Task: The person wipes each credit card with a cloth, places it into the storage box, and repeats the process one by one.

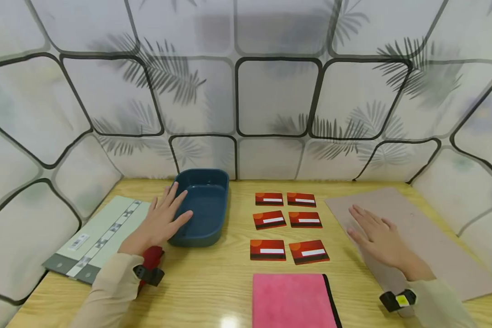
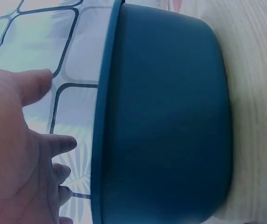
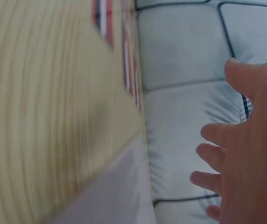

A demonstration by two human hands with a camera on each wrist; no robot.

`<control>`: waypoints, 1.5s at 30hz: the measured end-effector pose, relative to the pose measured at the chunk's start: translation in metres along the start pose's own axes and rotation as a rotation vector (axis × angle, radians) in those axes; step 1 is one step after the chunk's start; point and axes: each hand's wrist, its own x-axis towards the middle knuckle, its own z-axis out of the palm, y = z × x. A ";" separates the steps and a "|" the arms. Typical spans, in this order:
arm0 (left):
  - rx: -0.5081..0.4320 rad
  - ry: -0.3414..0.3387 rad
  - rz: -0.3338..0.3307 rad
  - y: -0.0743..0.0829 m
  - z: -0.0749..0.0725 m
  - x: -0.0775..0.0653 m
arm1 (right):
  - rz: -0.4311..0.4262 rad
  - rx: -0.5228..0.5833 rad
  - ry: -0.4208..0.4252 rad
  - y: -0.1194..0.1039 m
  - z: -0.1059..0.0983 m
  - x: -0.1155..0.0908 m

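My left hand (image 1: 160, 223) hovers with spread fingers at the left side of a dark blue plastic basin (image 1: 225, 205). In the left wrist view the fingers stand apart from the outer wall of the basin (image 2: 171, 112). My right hand (image 1: 379, 237) is held palm down, fingers extended, above a greyish-pink flat board (image 1: 438, 255); nothing is in it, and the right wrist view shows the hand (image 3: 250, 149) raised over the table. Between the hands lie several red cards (image 1: 269, 199) with white strips, in two columns.
A folded pink cloth (image 1: 293, 300) with a black edge lies at the table's front. On the left is a pale green clipboard-like folder (image 1: 106, 228) with a patterned strip. A red object (image 1: 152, 257) is partly hidden under the left wrist. Patterned fabric walls (image 1: 276, 98) enclose the wooden table (image 1: 205, 282).
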 end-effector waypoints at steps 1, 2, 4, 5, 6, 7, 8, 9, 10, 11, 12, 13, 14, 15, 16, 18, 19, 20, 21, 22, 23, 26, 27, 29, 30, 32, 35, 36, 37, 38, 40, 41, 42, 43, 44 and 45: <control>-0.002 0.007 0.005 0.001 -0.001 0.000 | -0.012 0.042 -0.010 -0.004 0.001 0.000; -0.004 0.014 0.010 0.002 -0.002 0.001 | -0.027 0.090 -0.022 -0.008 0.001 0.000; -0.005 0.024 0.017 0.004 -0.003 0.001 | -0.044 0.188 -0.050 -0.017 -0.001 -0.001; -0.005 0.030 0.022 0.005 -0.003 0.001 | -0.051 0.224 -0.066 -0.021 -0.001 -0.001; -0.001 0.039 0.027 0.006 -0.003 0.002 | -0.061 0.254 -0.077 -0.025 -0.002 -0.001; 0.009 0.045 0.032 0.006 -0.003 0.002 | -0.077 0.280 -0.088 -0.030 -0.003 -0.001; 0.021 0.049 0.037 0.006 -0.003 0.002 | -0.096 0.299 -0.100 -0.034 -0.003 -0.001; 0.030 0.054 0.044 0.006 -0.003 0.003 | -0.108 0.301 -0.106 -0.039 -0.003 0.000; 0.039 0.059 0.052 0.007 -0.003 0.004 | -0.122 0.302 -0.112 -0.045 -0.003 0.000; 0.045 0.065 0.063 0.007 -0.003 0.005 | -0.139 0.303 -0.118 -0.050 -0.002 0.001; 0.053 0.071 0.076 0.008 -0.003 0.006 | -0.157 0.300 -0.123 -0.055 -0.001 0.001; 0.061 0.076 0.086 0.008 -0.003 0.007 | -0.178 0.296 -0.127 -0.060 0.001 0.000; 0.069 0.082 0.096 0.009 -0.002 0.008 | -0.191 0.284 -0.134 -0.065 0.002 -0.001; 0.073 0.089 0.105 0.010 -0.002 0.009 | -0.204 0.278 -0.137 -0.071 0.004 -0.002; 0.075 0.095 0.115 0.011 -0.001 0.010 | -0.218 0.275 -0.136 -0.075 0.005 -0.005; 0.071 0.100 0.135 0.014 0.001 0.013 | -0.251 0.270 -0.140 -0.083 0.008 -0.009; 0.058 0.096 0.136 0.015 0.002 0.015 | -0.263 0.276 -0.148 -0.086 0.010 -0.010; 0.037 0.091 0.144 0.016 0.003 0.016 | -0.279 0.285 -0.148 -0.089 0.011 -0.011; 0.021 0.087 0.154 0.018 0.003 0.018 | -0.302 0.312 -0.155 -0.091 0.012 -0.011; 0.007 0.081 0.160 0.020 0.003 0.021 | -0.326 0.335 -0.166 -0.092 0.013 -0.011; -0.005 0.073 0.165 0.022 0.004 0.023 | -0.353 0.358 -0.179 -0.093 0.014 -0.011; -0.021 0.064 0.188 0.029 0.005 0.029 | -0.446 0.398 -0.177 -0.097 0.019 -0.010; -0.008 0.073 0.196 0.031 0.006 0.030 | -0.467 0.404 -0.183 -0.099 0.020 -0.010; 0.010 0.092 0.199 0.036 0.008 0.033 | -0.492 0.386 -0.172 -0.103 0.023 -0.009; 0.016 0.104 0.204 0.039 0.008 0.035 | -0.496 0.377 -0.168 -0.106 0.024 -0.009; 0.031 0.132 0.212 0.045 0.011 0.039 | -0.483 0.376 -0.194 -0.111 0.025 -0.009; 0.040 0.163 0.228 0.057 0.015 0.047 | -0.471 0.385 -0.221 -0.119 0.027 -0.010; 0.049 0.172 0.234 0.061 0.016 0.050 | -0.469 0.387 -0.226 -0.122 0.028 -0.010; 0.051 0.178 0.235 0.066 0.019 0.053 | -0.466 0.387 -0.232 -0.124 0.029 -0.010; 0.045 0.181 0.232 0.070 0.021 0.056 | -0.470 0.383 -0.231 -0.127 0.030 -0.010; 0.023 0.182 0.214 0.078 0.025 0.061 | -0.477 0.360 -0.225 -0.132 0.032 -0.010; 0.007 0.181 0.201 0.082 0.027 0.063 | -0.481 0.346 -0.221 -0.135 0.033 -0.009; -0.015 0.179 0.189 0.086 0.029 0.065 | -0.485 0.331 -0.220 -0.139 0.034 -0.008; -0.049 0.173 0.175 0.090 0.031 0.067 | -0.490 0.320 -0.226 -0.142 0.034 -0.007; -0.084 0.175 0.168 0.093 0.033 0.069 | -0.496 0.310 -0.229 -0.146 0.035 -0.006; -0.118 0.181 0.166 0.097 0.034 0.070 | -0.500 0.301 -0.230 -0.150 0.036 -0.005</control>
